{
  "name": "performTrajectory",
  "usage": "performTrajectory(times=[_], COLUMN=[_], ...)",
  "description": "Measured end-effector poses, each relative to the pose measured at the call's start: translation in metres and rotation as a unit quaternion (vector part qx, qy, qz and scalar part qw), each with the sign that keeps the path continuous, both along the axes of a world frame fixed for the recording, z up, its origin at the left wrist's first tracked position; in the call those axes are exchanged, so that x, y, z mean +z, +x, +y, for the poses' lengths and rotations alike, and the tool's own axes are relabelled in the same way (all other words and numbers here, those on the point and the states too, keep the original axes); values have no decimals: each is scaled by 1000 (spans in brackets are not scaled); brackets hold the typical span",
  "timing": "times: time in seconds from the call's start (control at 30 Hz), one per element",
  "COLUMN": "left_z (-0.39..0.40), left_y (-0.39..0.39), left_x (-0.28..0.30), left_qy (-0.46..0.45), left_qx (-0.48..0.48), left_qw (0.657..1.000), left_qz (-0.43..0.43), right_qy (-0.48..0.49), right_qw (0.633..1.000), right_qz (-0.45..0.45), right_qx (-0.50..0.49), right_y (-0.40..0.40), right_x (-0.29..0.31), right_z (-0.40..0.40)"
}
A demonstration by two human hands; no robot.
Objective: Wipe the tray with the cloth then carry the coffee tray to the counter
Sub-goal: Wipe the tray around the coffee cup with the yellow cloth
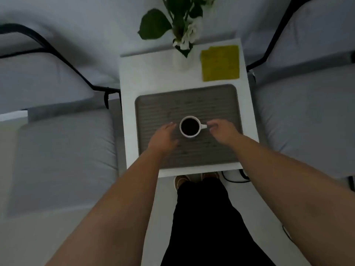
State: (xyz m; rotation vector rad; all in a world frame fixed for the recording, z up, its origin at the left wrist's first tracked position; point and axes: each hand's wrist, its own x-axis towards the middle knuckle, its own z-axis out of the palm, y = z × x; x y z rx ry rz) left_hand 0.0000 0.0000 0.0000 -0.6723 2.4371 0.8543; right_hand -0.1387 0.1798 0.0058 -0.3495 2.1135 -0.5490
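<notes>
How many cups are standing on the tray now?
1. The cup stands near the middle of the tray, between the left hand and the right hand. No other cup shows.

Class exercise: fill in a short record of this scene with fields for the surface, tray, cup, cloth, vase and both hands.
surface: small white table
tray: grey ribbed rectangular tray on the table
cup: white cup of dark coffee, mid-tray, handle to the right
cloth: yellow folded cloth, behind the tray, untouched
vase: white vase with flowers, left of the cloth
left hand: open, beside the cup
right hand: fingers curled near the handle
</notes>
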Motion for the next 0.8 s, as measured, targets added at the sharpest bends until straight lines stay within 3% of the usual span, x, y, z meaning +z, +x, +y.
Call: performTrajectory(times=[0.1,0.5,0.8], left_z=[4,27,36], left_y=[-3,-9,-17], left_x=[-20,-70,-83], left_qy=[14,45,52], left_qx=[22,162,185], left_qw=[999,971,957], left_qz=[28,169,216], right_qy=[-30,-109,-150], right_qw=[998,989,981], right_qz=[11,28,16], right_qx=[-54,-94,-118], right_y=[1,0,-3], right_x=[-20,-77,-91], right_z=[1,-4,1])
